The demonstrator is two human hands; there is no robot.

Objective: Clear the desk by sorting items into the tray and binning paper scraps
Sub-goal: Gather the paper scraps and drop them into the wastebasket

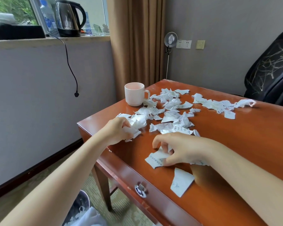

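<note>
Several torn white paper scraps (173, 111) lie scattered over the reddish wooden desk (235, 144). My left hand (119, 129) grips a crumpled bunch of scraps (134, 126) near the desk's left edge. Closer to me, my right hand (175, 149) has its fingers curled over a written scrap (155, 159) and pinches it against the desk. One larger scrap (180, 181) lies near the front edge. A white ribbed mug (135, 96) stands at the far left corner of the desk. A bin (82, 207) with a plastic liner sits on the floor below my left forearm.
A black office chair (271, 70) stands at the far right of the desk. A kettle (69, 17), a water bottle (47, 18) and a dark tray (16, 31) sit on the windowsill; the kettle's cord hangs down the wall. The desk drawer has a metal handle (140, 190).
</note>
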